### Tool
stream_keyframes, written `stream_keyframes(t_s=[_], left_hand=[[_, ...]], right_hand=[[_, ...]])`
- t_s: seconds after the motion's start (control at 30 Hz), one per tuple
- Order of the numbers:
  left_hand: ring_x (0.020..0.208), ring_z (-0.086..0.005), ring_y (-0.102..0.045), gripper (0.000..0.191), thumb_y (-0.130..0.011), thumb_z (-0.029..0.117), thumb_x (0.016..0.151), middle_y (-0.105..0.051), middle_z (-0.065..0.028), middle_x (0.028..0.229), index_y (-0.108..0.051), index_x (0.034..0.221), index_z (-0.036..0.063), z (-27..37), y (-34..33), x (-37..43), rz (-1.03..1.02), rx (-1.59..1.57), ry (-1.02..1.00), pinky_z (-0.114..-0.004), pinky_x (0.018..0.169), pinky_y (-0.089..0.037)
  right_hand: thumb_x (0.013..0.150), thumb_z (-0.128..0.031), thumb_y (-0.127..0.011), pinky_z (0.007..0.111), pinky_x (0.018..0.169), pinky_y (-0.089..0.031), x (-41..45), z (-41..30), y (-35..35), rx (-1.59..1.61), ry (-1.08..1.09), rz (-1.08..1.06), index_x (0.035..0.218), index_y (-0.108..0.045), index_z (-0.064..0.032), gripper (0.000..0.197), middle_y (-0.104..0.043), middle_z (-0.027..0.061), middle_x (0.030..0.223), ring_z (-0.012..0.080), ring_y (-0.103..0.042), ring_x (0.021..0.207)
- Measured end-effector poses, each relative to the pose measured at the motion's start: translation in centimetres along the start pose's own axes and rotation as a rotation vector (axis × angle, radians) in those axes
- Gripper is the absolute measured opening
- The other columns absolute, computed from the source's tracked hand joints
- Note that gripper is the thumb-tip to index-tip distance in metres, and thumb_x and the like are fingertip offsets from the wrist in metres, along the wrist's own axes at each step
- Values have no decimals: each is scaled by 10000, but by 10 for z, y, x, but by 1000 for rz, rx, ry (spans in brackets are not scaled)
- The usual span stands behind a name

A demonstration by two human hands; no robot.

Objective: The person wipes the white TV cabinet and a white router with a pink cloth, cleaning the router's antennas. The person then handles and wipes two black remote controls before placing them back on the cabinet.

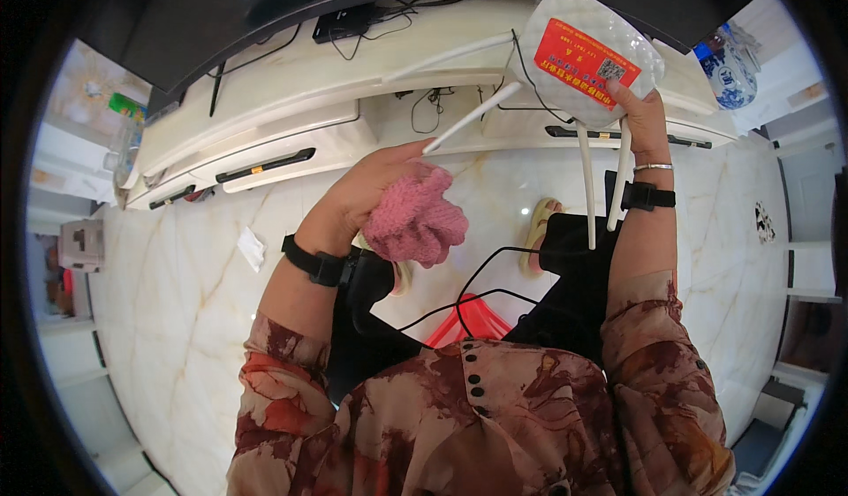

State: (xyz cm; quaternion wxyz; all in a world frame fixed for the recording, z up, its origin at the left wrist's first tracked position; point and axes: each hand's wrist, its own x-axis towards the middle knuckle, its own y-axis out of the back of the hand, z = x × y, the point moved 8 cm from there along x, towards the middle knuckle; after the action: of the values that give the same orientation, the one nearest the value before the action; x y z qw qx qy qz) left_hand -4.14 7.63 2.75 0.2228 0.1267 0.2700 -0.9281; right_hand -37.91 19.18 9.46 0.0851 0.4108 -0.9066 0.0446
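Observation:
My right hand (639, 115) grips the lower right corner of a white Wi-Fi router (538, 40), thumb on its face. The router is held up in front of the TV cabinet, and a red sticker (575, 59) with writing and a printed code covers part of it. Several white antennas stick out; one of them, the antenna (474, 117) pointing down left, reaches the fingertips of my left hand (377, 178). Bunched in that same hand is a pink fluffy cloth (417, 221). A thin black cable (530, 78) hangs along the router's left side.
A black TV (278, 12) stands on the white cabinet (278, 92), with a black set-top box (346, 22) and loose cables beneath it. A white tissue (252, 249) lies on the marble floor. Below me is a red stool (474, 317). A blue-and-white porcelain jar (729, 75) stands right.

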Motion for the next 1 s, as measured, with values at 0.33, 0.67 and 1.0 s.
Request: stream_keyframes(t_s=[0.33,0.67,1.0], left_hand=[[894,-228,-635,258,-520,97,939,-632,-153,1026,-548,1133,-70,-1,36,10,244,-406,-124,-331,803,-535],[1088,-322,-550,318,-400,149,972,-561,-177,1165,-499,1180,-70,-6,1,50,143,-742,-256,-456,986,-445],[1086,-317,-551,356,-393,213,979,-568,-191,1157,-473,1188,-64,3,-69,82,-110,-829,-239,-469,996,-422]], right_hand=[[797,-143,-742,335,844,-528,7,19,-6,309,-71,82,1182,-526,65,487,-638,156,1081,215,-643,949],[829,-133,-711,322,842,-533,3,22,-49,537,-70,15,1190,-529,28,435,-633,126,1102,203,-633,970],[857,-119,-674,359,884,-523,-11,19,-86,594,-72,13,1221,-497,5,423,-599,123,1158,214,-616,1010]])
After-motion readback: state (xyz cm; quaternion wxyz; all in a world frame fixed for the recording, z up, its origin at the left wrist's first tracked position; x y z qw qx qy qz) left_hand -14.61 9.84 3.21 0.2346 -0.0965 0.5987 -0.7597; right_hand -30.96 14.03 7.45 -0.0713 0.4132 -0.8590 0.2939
